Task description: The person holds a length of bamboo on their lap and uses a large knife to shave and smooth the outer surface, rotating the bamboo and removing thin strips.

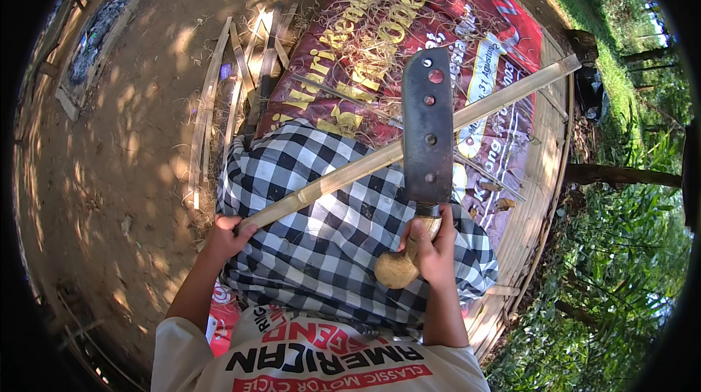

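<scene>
A long split bamboo strip slants across my lap, rising from lower left to upper right. Its near end is gripped by my left hand, fingers wrapped round it. In my right hand is a broad cleaver, held upright by its wooden handle. The handle ends in a round knob. The dark blade has several round holes and stands in front of the strip, hiding part of it; whether they touch I cannot tell. A black-and-white checked cloth covers my lap.
A maroon printed banner strewn with thin shavings spreads ahead, over a bamboo-slat platform. Several bamboo strips lean at the left, above bare ground. A framed ash pit lies far left; green plants grow at right.
</scene>
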A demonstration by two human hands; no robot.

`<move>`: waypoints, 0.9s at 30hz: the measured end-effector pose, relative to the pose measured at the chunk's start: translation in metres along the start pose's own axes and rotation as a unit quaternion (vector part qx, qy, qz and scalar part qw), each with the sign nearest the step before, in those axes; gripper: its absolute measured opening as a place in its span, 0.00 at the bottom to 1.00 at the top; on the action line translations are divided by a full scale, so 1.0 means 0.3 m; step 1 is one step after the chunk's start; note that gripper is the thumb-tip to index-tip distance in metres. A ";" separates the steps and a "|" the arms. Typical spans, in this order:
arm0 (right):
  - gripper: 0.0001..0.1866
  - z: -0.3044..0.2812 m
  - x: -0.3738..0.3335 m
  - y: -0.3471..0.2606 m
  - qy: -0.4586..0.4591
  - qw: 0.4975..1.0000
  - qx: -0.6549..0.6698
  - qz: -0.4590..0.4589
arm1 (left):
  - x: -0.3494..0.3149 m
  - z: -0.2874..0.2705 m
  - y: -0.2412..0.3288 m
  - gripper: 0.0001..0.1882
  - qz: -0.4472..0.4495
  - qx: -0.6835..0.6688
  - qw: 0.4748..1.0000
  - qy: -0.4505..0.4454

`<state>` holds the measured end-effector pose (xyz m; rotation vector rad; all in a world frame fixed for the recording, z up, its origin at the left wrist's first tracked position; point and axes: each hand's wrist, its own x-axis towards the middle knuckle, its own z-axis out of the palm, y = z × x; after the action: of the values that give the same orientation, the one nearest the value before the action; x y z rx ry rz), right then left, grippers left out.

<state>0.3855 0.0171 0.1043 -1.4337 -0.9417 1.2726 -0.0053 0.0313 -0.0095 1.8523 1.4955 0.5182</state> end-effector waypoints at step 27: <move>0.13 0.014 -0.056 0.053 -0.028 0.996 0.015 0.087 | 0.031 -0.032 0.006 0.23 -0.040 0.042 0.998 -0.022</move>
<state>0.3779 -0.0020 0.0929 -1.4882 -0.8464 1.4552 -0.0082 0.0424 -0.0027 1.8477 1.5761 0.3806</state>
